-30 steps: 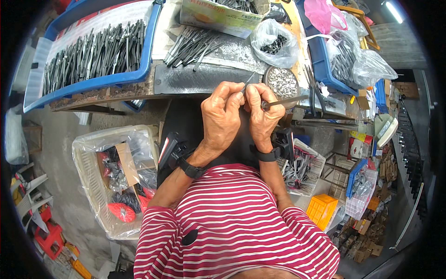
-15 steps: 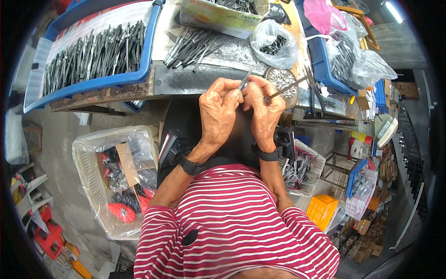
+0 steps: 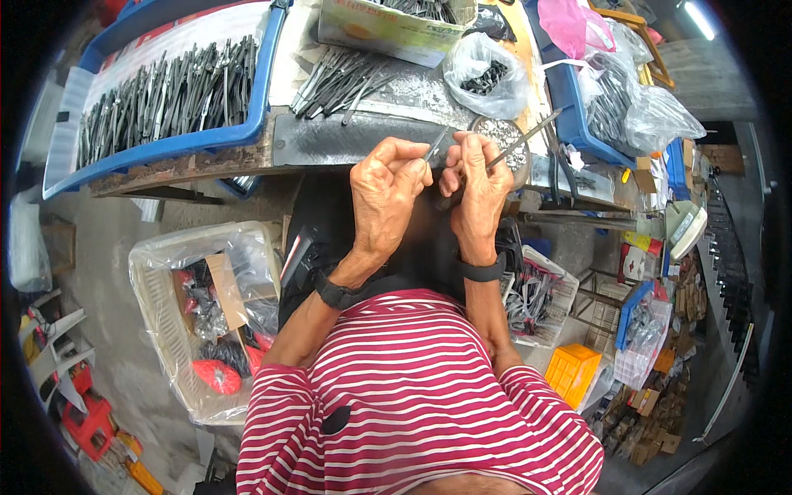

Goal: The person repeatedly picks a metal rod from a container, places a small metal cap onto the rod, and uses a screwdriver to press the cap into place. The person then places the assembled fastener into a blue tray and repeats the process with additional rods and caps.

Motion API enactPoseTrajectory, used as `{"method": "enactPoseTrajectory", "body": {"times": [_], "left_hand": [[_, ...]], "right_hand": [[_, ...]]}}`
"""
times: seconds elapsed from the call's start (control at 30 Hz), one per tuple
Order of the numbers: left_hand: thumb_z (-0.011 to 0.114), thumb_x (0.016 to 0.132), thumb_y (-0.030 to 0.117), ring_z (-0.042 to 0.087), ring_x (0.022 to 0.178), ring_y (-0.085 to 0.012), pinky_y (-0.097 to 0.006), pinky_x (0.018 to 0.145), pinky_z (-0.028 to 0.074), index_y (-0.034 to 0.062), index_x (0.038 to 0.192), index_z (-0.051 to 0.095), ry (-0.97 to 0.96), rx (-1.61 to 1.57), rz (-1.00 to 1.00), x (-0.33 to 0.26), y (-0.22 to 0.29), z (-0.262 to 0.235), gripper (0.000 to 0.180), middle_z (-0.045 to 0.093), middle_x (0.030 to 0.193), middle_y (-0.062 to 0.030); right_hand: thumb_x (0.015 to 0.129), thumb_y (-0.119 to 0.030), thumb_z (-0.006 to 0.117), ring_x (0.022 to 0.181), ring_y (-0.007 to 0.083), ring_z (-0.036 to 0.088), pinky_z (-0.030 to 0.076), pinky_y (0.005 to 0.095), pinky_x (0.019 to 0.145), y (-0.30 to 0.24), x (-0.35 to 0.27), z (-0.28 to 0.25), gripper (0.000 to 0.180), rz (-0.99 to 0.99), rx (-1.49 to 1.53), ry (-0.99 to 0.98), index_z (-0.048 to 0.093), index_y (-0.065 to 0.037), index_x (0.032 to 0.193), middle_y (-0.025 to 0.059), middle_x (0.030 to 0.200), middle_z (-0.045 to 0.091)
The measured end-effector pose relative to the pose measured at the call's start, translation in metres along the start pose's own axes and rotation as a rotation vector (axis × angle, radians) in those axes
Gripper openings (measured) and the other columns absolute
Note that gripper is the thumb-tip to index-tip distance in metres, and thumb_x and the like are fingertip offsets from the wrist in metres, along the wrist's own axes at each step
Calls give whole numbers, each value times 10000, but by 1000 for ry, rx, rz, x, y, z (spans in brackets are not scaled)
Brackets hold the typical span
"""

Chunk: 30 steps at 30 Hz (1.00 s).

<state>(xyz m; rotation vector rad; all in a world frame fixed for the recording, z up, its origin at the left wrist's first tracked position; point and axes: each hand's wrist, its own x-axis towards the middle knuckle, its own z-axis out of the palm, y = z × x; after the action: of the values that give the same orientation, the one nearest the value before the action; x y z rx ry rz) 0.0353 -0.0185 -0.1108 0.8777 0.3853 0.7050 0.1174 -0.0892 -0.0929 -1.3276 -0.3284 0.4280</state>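
My left hand [image 3: 386, 194] pinches a slim dark-grey rod [image 3: 436, 144] between thumb and fingers, its tip pointing up and away from me. Close beside it, my right hand [image 3: 477, 186] is closed around a long, thin, dark metal tool [image 3: 528, 135]. The tool's blade slants up to the right, over a round tin [image 3: 521, 162] of small whitish bits. Whether it is a file or another tool, I cannot tell. Both hands are raised in front of the bench edge, a small gap between them. A pile of similar dark rods [image 3: 338, 82] lies on the bench beyond them.
To the left, a blue-rimmed tray [image 3: 262, 91] holds many dark rods. At the back are a carton [image 3: 388, 37] and a clear bag [image 3: 503, 95] of small black parts. Dark-handled pliers [image 3: 566, 175] lie right of the tin. A plastic-lined crate [image 3: 153, 305] stands low at the left.
My right hand has drawn slightly away from the rod, and the tool's tip has swung up and to the right. My left hand has barely moved and keeps its pinch.
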Motion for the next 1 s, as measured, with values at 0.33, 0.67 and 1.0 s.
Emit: {"method": "enactPoseTrajectory", "body": {"times": [0.33,0.67,1.0], "left_hand": [[502,863,-18,538,647,-64,-200,578,445,-50,936,555,12,35,23,-3,0,2,96,587,728,-38],[517,872,-13,426,569,-13,-164,495,350,-38,966,573,53,97,87,-5,-6,7,112,528,689,21],[490,876,-27,528,715,-38,-180,625,440,-46,938,560,19,274,122,-2,-9,-2,96,587,809,-15]], "right_hand": [[849,-73,598,530,54,477,371,175,471,1,-5,-1,88,-141,-357,-178,586,12,865,13,654,561],[815,-3,540,527,310,465,364,376,495,19,-1,6,122,-560,-762,-68,466,24,723,157,620,451],[832,-21,542,471,257,416,334,357,454,19,3,9,195,-545,-795,-89,436,20,674,137,562,421]]}}
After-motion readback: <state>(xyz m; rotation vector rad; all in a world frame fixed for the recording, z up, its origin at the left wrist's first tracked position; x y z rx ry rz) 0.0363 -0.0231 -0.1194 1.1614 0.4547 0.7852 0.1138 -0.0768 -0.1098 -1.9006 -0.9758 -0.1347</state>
